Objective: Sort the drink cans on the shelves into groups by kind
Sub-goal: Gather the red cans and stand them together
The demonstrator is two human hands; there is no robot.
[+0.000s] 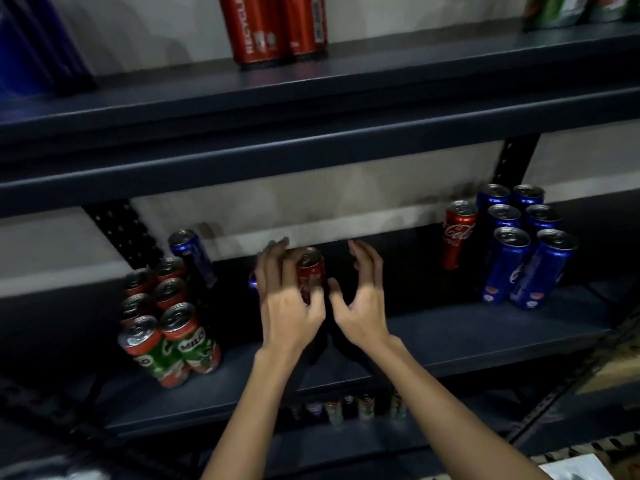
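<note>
Two bare forearms reach up from the bottom edge toward the middle shelf (450, 341), a flat board of dark matte metal with a rolled front lip. Below it, small and dim, a row of cans (349, 408) stands on a lower shelf, too blurred to name. The left hand (289, 299) is curled round a red Coca-Cola can (311, 271), a slim aluminium cylinder with a silver pull-tab top, standing upright on the middle shelf near its centre; the thumb lies against the can's front and the fingers wrap behind it. A sliver of blue at the hand's left edge may be another can, but it is too hidden to tell. The right hand (360, 303) hovers just beside the red can, palm turned toward it, fingers spread and loosely bent, grasping nothing. To the left, a tight cluster of Milo cans (166, 327), glossy green and red with silver lids, stands in two rows at the shelf's front, with one blue Pepsi can (192, 254) behind it. To the right, well apart from the hands, a second Coca-Cola can (459, 233) stands just beside a block of blue Pepsi cans (519, 244) set in two rows. Perforated dark uprights (121, 230) rise against a pale, smudged wall. On the upper shelf (311, 109), two tall red cans (273, 26) stand side by side, one printed "RECYCLE".
</note>
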